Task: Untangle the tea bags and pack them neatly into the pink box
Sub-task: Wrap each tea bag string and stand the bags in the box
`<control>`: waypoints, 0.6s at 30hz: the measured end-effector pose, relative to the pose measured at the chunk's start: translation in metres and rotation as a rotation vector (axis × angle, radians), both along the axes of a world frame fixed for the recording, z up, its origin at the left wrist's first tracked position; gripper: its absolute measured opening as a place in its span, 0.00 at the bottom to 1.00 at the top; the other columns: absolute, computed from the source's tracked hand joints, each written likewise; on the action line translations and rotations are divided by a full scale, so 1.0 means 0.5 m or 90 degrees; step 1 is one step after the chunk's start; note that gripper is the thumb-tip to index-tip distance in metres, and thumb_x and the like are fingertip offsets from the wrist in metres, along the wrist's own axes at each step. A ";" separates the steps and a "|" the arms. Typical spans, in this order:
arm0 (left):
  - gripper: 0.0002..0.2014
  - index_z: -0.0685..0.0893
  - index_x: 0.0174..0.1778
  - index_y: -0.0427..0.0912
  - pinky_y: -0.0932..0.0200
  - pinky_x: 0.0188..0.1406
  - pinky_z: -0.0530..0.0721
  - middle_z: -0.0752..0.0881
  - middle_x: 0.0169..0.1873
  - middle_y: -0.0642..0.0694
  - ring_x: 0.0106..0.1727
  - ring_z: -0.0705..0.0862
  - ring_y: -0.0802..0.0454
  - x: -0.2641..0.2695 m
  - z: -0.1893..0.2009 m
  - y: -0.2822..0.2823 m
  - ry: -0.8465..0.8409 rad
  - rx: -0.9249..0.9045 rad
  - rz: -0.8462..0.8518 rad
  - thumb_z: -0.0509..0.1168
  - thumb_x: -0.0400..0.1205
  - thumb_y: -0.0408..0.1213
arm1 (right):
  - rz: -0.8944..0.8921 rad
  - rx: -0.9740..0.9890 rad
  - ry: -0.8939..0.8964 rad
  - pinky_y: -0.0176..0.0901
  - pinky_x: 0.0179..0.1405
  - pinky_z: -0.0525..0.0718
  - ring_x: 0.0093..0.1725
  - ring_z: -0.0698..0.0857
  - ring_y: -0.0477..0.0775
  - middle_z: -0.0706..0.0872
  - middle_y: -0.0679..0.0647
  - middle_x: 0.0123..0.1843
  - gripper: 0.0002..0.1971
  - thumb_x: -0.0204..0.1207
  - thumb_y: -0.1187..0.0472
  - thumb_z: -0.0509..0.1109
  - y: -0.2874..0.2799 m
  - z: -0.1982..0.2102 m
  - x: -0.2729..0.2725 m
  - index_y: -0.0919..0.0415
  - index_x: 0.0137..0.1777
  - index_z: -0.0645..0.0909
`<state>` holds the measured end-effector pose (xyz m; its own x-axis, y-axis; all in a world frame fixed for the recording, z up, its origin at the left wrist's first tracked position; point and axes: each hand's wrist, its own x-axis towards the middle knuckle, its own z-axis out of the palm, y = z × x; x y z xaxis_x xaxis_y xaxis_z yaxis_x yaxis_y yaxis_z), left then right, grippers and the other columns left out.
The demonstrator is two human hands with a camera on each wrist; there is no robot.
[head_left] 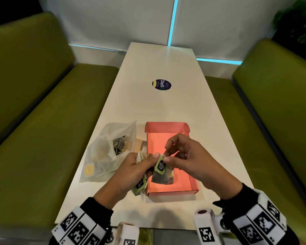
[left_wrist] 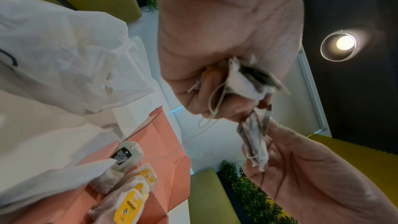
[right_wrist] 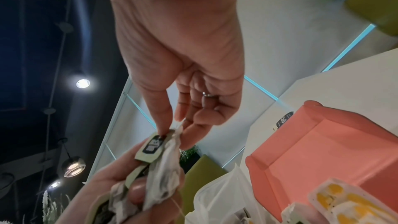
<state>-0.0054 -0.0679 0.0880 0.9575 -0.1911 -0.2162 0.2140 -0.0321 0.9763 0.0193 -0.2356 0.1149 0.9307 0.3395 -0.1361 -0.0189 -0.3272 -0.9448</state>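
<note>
While both hands hover over the pink box (head_left: 173,138), the left hand (head_left: 129,175) clenches a tangle of tea bags (head_left: 140,186) and the right hand (head_left: 189,160) pinches one green-tagged tea bag (head_left: 162,174). At least three bags lie inside the box. One plastic bag (head_left: 109,151) sits left on the bench (head_left: 159,68), whose far half lies open.

Head view: dim room, evenly lit glossy white rectangular table (head_left: 159,68) carrying soft sheen; cyan light strips (head_left: 172,22) glow on the rear wall. Soft shadows sit at the lower centre. Strong wide-angle bending at frame edges; upper right foliage smeared. Left wrist view: round recessed ceiling lamp (left_wrist: 345,42) flares at upper right. Right wrist view: foreground soft, motion-blurred.
</note>
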 end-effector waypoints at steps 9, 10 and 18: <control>0.11 0.84 0.31 0.38 0.73 0.22 0.71 0.79 0.15 0.56 0.20 0.74 0.64 0.004 -0.004 -0.002 -0.083 0.052 0.021 0.67 0.79 0.37 | 0.035 -0.047 0.013 0.36 0.39 0.81 0.36 0.82 0.44 0.86 0.43 0.41 0.14 0.65 0.63 0.80 -0.013 0.001 -0.007 0.52 0.48 0.82; 0.11 0.85 0.31 0.38 0.73 0.23 0.71 0.79 0.16 0.56 0.20 0.75 0.64 0.005 -0.006 -0.001 -0.085 0.051 0.028 0.67 0.79 0.37 | 0.042 -0.056 0.013 0.37 0.39 0.82 0.36 0.82 0.45 0.87 0.44 0.39 0.12 0.65 0.63 0.80 -0.015 0.001 -0.008 0.54 0.46 0.84; 0.09 0.82 0.33 0.33 0.75 0.23 0.73 0.81 0.18 0.57 0.22 0.78 0.66 0.010 -0.007 -0.004 -0.090 0.053 0.044 0.70 0.77 0.34 | 0.004 -0.029 0.048 0.32 0.29 0.75 0.30 0.84 0.46 0.86 0.52 0.30 0.06 0.77 0.63 0.69 -0.013 0.002 -0.011 0.61 0.39 0.85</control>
<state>-0.0006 -0.0697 0.0843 0.9897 -0.1105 -0.0911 0.0796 -0.1043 0.9914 0.0137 -0.2420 0.1157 0.9152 0.3369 -0.2213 -0.0874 -0.3702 -0.9248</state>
